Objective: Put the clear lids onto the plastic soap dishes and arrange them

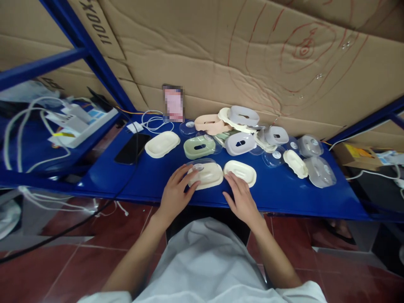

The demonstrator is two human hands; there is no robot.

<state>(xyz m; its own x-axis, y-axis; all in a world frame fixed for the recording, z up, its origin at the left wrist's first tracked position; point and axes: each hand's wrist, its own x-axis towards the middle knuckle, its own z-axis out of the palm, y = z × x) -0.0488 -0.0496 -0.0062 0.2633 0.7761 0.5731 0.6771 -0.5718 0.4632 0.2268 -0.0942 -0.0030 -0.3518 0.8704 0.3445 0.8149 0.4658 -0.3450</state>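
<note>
My left hand rests on a cream soap box with a clear lid near the front of the blue shelf, fingers curled around its left end. Beside it my right hand lies flat, fingertips touching the near edge of a cream oval tray. Behind them sit a green soap box base, another cream tray and a pile of pink, grey and cream box parts.
A black phone and white cable lie at the left. Clear lids and a cream tray are spread to the right. Cardboard backs the shelf. Power strips sit at far left.
</note>
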